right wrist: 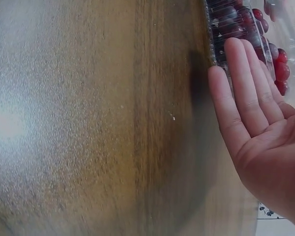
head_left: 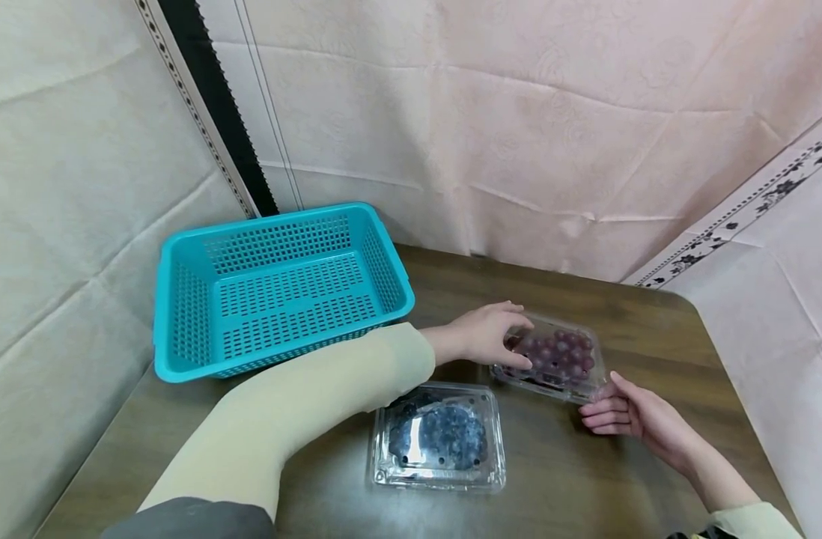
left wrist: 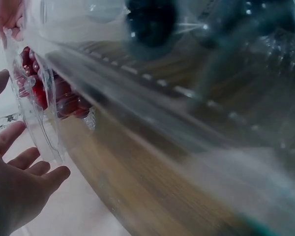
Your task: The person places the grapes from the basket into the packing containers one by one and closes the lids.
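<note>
A clear plastic box of red grapes [head_left: 562,355] is at the right of the table, its right end looking slightly raised above its shadow. My right hand [head_left: 643,419] holds its near right corner, thumb by the upper edge and straight fingers [right wrist: 246,83] beneath. At the box's left end my left hand [head_left: 485,335] spreads its thumb and fingers around the edge; the left wrist view shows a gap between fingers [left wrist: 24,157] and box. Closer to me, a clear box of dark blueberries [head_left: 445,434] sits with its lid on, partly below the left forearm.
A turquoise perforated basket [head_left: 290,299], with nothing in it, stands at the back left, just behind the left sleeve [head_left: 317,389]. Pale cloth [head_left: 505,135] hangs behind and on both sides of the brown wooden table [head_left: 559,479].
</note>
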Action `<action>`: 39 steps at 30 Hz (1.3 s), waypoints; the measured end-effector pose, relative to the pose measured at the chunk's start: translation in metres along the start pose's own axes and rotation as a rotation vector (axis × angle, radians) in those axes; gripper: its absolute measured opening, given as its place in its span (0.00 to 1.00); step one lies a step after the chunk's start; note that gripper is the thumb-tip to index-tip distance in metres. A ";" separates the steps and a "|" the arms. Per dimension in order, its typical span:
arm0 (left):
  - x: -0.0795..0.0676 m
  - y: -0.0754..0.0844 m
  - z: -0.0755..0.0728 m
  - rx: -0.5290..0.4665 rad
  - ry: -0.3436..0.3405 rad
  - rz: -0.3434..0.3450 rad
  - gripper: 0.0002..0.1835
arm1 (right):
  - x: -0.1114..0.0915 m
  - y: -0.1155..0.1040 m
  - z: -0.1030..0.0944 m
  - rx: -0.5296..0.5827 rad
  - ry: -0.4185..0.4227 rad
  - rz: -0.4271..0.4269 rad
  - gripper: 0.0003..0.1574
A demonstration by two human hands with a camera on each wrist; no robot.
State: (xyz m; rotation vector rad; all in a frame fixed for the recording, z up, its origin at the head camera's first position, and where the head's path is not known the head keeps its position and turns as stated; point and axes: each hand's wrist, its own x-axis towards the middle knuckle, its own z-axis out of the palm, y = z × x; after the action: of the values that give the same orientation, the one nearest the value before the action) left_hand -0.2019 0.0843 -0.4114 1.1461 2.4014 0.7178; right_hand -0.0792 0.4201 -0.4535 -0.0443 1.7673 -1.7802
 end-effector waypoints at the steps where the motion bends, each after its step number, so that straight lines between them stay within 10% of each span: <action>1: 0.000 0.000 0.001 0.008 -0.001 0.002 0.37 | 0.000 0.000 0.000 -0.035 0.020 0.008 0.34; 12: -0.002 -0.001 0.002 0.085 -0.005 0.000 0.37 | -0.006 0.004 0.003 -0.128 0.039 -0.037 0.19; 39: -0.003 -0.004 -0.003 0.021 0.013 0.003 0.39 | 0.005 0.011 0.006 0.016 -0.033 -0.087 0.24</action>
State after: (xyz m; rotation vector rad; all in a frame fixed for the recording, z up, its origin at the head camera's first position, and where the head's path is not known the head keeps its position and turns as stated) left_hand -0.2040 0.0795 -0.4113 1.1570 2.4240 0.7043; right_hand -0.0761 0.4138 -0.4653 -0.1453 1.7520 -1.8443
